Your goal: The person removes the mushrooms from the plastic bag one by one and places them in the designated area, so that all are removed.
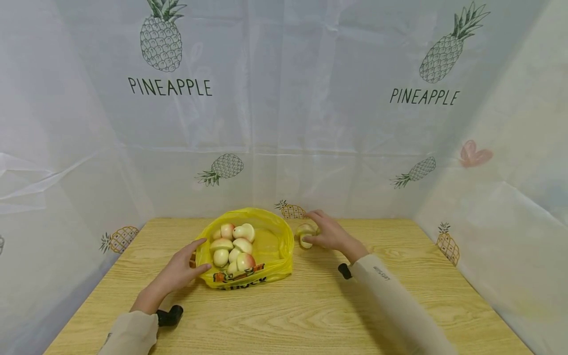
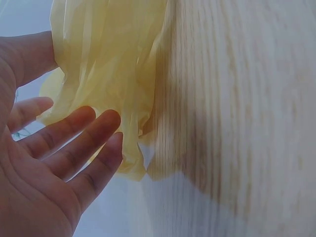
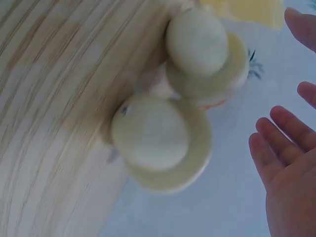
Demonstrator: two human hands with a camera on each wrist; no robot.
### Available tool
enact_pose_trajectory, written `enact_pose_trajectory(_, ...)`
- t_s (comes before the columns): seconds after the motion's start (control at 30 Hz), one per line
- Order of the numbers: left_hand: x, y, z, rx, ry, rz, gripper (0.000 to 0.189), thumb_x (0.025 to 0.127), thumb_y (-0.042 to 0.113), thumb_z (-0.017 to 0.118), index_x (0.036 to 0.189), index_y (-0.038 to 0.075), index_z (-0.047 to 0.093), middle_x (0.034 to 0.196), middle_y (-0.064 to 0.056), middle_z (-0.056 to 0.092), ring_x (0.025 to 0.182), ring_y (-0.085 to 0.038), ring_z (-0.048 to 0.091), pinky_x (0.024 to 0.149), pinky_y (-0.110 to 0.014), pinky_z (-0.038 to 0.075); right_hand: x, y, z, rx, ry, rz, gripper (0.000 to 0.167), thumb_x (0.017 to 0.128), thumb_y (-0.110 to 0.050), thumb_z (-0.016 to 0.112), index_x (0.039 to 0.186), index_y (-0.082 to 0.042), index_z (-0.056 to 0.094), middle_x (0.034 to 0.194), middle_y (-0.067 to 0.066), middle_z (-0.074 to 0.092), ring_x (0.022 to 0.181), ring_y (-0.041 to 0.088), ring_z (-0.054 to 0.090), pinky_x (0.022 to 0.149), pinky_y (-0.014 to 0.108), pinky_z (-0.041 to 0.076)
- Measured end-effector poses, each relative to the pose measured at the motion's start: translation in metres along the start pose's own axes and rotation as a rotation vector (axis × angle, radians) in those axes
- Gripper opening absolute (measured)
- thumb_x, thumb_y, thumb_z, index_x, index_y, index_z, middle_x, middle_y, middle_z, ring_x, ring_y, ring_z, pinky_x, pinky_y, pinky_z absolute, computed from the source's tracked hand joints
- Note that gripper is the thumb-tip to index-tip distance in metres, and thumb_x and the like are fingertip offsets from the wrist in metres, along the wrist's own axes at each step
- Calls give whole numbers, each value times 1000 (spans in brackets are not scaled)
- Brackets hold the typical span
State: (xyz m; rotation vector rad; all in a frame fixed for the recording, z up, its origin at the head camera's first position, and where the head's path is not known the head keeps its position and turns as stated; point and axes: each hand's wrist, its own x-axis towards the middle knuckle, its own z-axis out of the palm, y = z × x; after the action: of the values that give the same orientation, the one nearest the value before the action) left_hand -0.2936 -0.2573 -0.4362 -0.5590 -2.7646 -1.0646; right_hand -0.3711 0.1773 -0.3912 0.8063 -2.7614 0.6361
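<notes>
A yellow plastic bag (image 1: 270, 235) lies wide-mouthed on the table, holding several pale mushroom-shaped pieces (image 1: 221, 245), some tinged red. At its left side is my left hand (image 1: 176, 270), with fingers spread and loosely bent beside the thin yellow film (image 2: 108, 59). The thumb tip disappears at the bag's edge in the left wrist view. To the right of the bag, my right hand (image 1: 330, 233) reaches over two more mushroom-shaped pieces (image 1: 305, 241). In the right wrist view, a gap separates its extended fingers (image 3: 281, 133) from the nearer mushroom-shaped piece (image 3: 150, 133); the other piece (image 3: 197, 44) stands behind.
The wood-grain table (image 1: 266, 320) ends at a pale curtain (image 1: 284, 123) printed with pineapples, which encloses the back and both sides. Black wrist mounts (image 1: 170, 315) sit at both cuffs. Printed lettering marks the bag's front.
</notes>
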Motion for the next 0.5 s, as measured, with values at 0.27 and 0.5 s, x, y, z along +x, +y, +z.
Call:
enact_pose_trajectory(0.27,-1,-1,0,3,-2,7,73,90,29,68,147,1,32,143,-28,38,111,-40,54,81,-47,52,8,-22,10,42,-52,4,70,85,-39,72,145,-22,41,148,10,34,130,34,41,98,55,41)
enact_pose_trajectory(0.5,-1,-1,0,7,-5,-1,73,90,29,69,147,2,32,143,-28,37,112,-42,54,81,-48,52,14,-34,20,32,-66,-54,70,87,-46,68,146,-23,39,151,11,31,134,34,35,100,55,38)
